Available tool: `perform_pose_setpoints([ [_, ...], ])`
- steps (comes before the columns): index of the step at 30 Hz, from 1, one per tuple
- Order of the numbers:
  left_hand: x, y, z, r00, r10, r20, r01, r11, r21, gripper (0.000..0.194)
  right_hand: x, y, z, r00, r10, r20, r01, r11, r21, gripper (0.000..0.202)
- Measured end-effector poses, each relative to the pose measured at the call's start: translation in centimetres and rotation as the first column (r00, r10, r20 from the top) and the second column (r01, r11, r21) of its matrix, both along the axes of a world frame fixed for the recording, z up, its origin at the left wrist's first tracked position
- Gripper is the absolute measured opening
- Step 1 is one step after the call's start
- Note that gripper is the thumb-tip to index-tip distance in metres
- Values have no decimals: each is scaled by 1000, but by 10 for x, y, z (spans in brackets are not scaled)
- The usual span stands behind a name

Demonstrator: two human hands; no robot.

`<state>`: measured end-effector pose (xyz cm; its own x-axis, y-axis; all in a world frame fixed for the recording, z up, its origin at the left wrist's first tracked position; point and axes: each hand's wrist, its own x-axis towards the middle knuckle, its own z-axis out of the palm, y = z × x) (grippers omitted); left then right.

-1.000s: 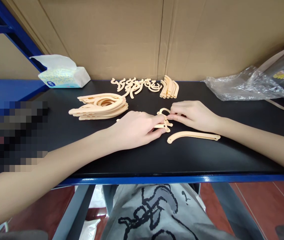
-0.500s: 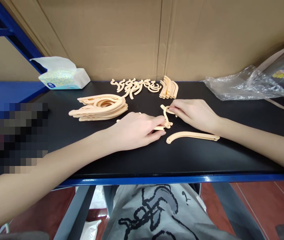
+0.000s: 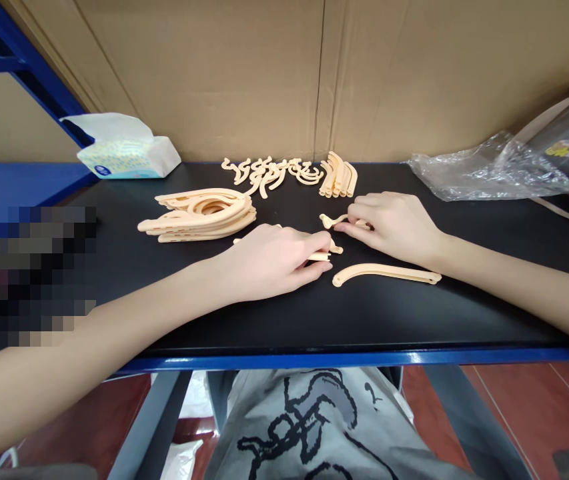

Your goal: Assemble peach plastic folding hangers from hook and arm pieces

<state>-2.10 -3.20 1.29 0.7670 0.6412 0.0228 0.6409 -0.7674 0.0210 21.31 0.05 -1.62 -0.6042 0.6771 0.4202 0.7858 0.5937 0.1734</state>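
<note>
My left hand (image 3: 281,261) is closed over cream plastic hanger pieces on the black table. One hanger arm (image 3: 320,256) shows between its fingers, and a rounded end sticks out beyond the fingertips; most of these pieces are covered. To the right, my right hand (image 3: 389,223) pinches a small curved hanger hook (image 3: 333,221), its knobbed end pointing left and the rest hidden by the fingers. A single curved hanger arm (image 3: 384,272) lies in front of both hands, apart from the fingers.
Folded cream hangers (image 3: 204,215) are stacked at the left. Loose hooks (image 3: 267,175) and a bundle of hanger arms (image 3: 337,177) lie at the back. A tissue pack (image 3: 127,150) stands back left; clear plastic wrap (image 3: 489,170) and a bag (image 3: 564,133) are at the right.
The hook in my right hand has turned and come away from the pieces at the left fingertips. My right hand has shifted slightly; the left has stayed put.
</note>
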Motion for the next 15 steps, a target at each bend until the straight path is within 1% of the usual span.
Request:
perform_pose_setpoints([
  [2, 0, 0, 0, 1000, 2, 8, -2, 1000, -12, 17, 1, 1, 0, 1000, 11, -12, -11, 1000, 18, 36],
  [5, 0, -1, 0, 1000, 1, 16, -1, 1000, -9, 16, 1, 2, 0, 999, -22, -35, 23, 999, 43, 30],
  [8, 0, -1, 1, 1000, -4, 24, 4, 1000, -7, 15, 2, 1, 0, 999, -47, -15, 48, 996, 71, 29],
  [11, 0, 0, 1, 1000, -7, 26, 7, 1000, -10, 14, 3, 1, 3, 997, -47, 60, 39, 992, 121, 28],
  [15, 0, 0, 0, 1000, -9, 25, 9, 1000, -19, 14, 7, 3, 9, 973, -36, 228, -6, 984, 179, 29],
])
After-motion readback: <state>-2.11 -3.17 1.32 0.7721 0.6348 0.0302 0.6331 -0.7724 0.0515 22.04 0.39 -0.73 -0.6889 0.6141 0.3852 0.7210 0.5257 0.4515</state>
